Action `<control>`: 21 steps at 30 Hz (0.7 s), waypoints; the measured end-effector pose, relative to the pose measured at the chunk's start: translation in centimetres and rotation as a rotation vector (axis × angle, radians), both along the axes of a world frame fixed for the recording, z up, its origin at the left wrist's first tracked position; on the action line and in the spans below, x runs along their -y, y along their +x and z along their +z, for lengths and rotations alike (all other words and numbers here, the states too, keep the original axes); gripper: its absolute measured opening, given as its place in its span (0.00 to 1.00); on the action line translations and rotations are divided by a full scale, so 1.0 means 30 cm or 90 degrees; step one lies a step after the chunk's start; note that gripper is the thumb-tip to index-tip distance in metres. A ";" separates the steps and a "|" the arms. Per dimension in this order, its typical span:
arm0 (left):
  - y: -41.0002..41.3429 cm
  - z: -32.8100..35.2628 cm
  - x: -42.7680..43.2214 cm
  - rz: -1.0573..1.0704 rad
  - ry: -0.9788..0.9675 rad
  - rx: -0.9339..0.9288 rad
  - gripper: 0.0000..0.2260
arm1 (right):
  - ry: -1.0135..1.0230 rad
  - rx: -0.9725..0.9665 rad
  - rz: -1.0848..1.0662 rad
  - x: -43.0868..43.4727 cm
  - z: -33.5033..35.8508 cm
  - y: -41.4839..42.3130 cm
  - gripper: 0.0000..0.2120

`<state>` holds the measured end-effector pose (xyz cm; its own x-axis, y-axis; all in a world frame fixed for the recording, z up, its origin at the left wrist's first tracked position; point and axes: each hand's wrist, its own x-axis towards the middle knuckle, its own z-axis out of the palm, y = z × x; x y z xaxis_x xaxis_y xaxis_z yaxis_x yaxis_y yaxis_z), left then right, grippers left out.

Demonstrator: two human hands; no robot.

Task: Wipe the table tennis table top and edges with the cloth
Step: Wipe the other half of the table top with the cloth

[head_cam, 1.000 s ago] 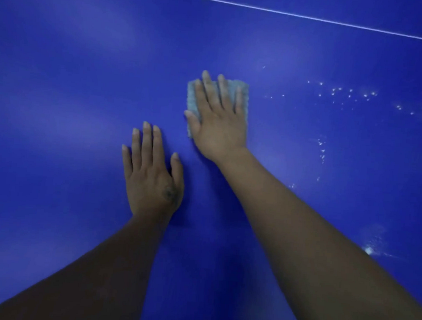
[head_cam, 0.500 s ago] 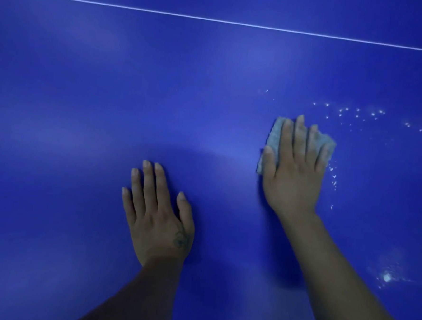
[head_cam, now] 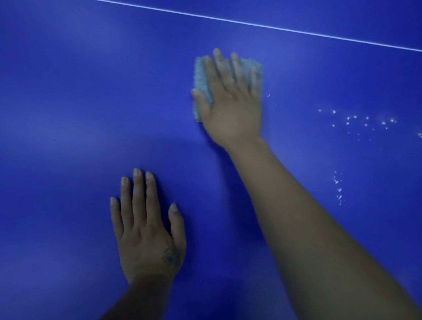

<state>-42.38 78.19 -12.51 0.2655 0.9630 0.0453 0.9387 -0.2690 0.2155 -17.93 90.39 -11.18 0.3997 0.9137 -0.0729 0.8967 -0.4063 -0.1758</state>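
The right hand [head_cam: 233, 104] lay flat with straight fingers, pressing the pale blue folded cloth [head_cam: 202, 81] on the blue surface [head_cam: 60, 101]. The left hand [head_cam: 146, 230] rested flat nearby, holding nothing. White droplets [head_cam: 355, 121] lay to the right.

No readable text, brand, number or label anywhere in view. Only markings: a thin white line [head_cam: 213, 17] painted across the far part of the blue desk [head_cam: 60, 101], and a small dark mark [head_cam: 170, 256] on the back of the left hand [head_cam: 146, 230] near the thumb base. The mark is too blurred to tell if it holds any letters or figures.
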 end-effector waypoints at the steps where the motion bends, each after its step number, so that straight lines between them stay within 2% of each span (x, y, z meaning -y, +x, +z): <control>1: 0.000 0.000 0.001 -0.002 0.002 0.004 0.32 | -0.005 0.001 -0.024 0.049 0.005 0.048 0.33; 6: -0.006 -0.008 0.004 -0.004 0.006 0.010 0.32 | -0.045 -0.004 -0.173 0.360 0.043 0.217 0.32; 9: -0.004 -0.006 0.003 -0.006 -0.001 0.007 0.32 | -0.065 0.007 -0.186 0.413 0.048 0.172 0.31; 12: -0.004 0.000 0.004 -0.010 -0.006 0.009 0.32 | -0.066 0.029 -0.097 0.303 0.040 0.049 0.31; 16: -0.006 -0.007 -0.001 -0.010 0.003 0.001 0.33 | -0.032 0.010 0.011 0.017 0.025 -0.053 0.31; 21: -0.006 -0.005 0.004 -0.018 0.012 0.004 0.32 | -0.022 -0.035 0.023 -0.167 0.032 0.076 0.32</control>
